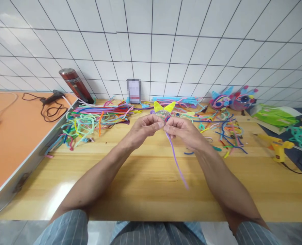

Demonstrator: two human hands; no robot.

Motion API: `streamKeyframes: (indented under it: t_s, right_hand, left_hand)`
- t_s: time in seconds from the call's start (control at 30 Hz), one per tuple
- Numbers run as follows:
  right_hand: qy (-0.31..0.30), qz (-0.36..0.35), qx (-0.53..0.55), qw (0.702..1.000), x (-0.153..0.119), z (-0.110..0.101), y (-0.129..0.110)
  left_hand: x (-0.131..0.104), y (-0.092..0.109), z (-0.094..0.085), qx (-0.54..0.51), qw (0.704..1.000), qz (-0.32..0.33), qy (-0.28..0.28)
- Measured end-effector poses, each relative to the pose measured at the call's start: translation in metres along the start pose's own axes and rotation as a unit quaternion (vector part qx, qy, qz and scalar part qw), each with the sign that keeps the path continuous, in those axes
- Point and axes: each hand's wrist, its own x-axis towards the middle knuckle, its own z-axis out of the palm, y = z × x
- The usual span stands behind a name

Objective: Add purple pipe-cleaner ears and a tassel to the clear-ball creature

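Over the middle of the table, my left hand (146,130) and my right hand (180,131) meet with thumbs and fingertips pinched together. Between and just behind them is a small craft figure (162,113) with two pointed yellow ears; my fingers hide its lower part. My left fingers close on the figure's near edge. From my right fingertips a purple pipe cleaner (175,160) hangs toward the table's front, its far end loose. Where its upper end joins the figure is hidden by my fingers.
Heaped pipe cleaners (99,115) lie left, with scattered pieces (229,132) right. Along the back stand a red thermos (76,85), a phone (133,91) and two colourful crafts (221,100). A yellow glue gun (278,148) and green packet (274,116) lie far right.
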Motion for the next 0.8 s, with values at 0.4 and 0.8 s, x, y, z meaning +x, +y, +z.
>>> streamKeyframes:
  t_s: [0.4, 0.8]
  right_hand:
    - [0.028, 0.009, 0.076, 0.997, 0.006, 0.007, 0.012]
    - [-0.024, 0.026, 0.050, 0.998, 0.002, -0.004, 0.003]
  left_hand:
    - [-0.012, -0.012, 0.035, -0.235, 0.965, -0.069, 0.092]
    - [0.001, 0.003, -0.005, 0.056, 0.997, 0.038, -0.043]
